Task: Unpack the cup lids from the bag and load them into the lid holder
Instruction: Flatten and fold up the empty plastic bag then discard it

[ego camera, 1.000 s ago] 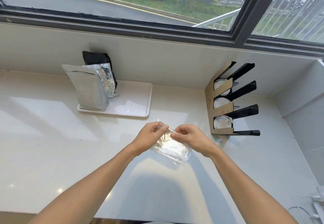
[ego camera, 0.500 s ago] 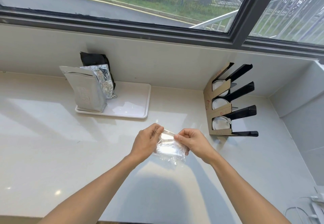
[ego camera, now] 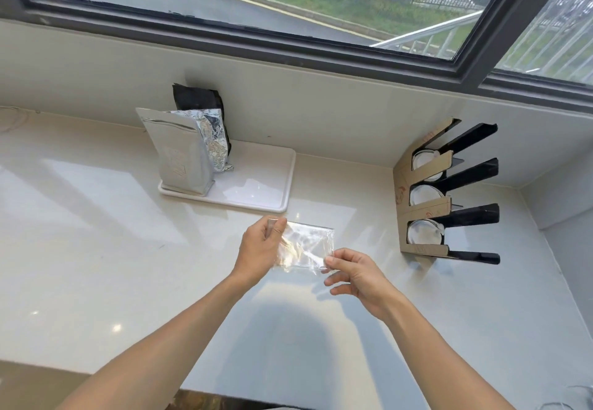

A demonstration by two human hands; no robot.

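A flat clear plastic bag (ego camera: 308, 246) hangs just above the counter between my hands. My left hand (ego camera: 261, 249) pinches its upper left corner. My right hand (ego camera: 353, 273) pinches its lower right corner with thumb and forefinger, the other fingers spread. I cannot tell whether anything is inside the bag. At the right, a cardboard and black lid holder (ego camera: 423, 217) stands against the wall with three slots, and a white lid (ego camera: 423, 231) sits in each.
A white tray (ego camera: 266, 191) at the back holds a silver pouch (ego camera: 179, 153), a crumpled foil bag and a black bag. The window sill wall runs behind. A side wall closes the right corner. The counter's front edge lies below my forearms.
My hands have drawn apart and the bag is stretched flat; the left hand rose to its top corner and the right hand dropped to its lower corner.
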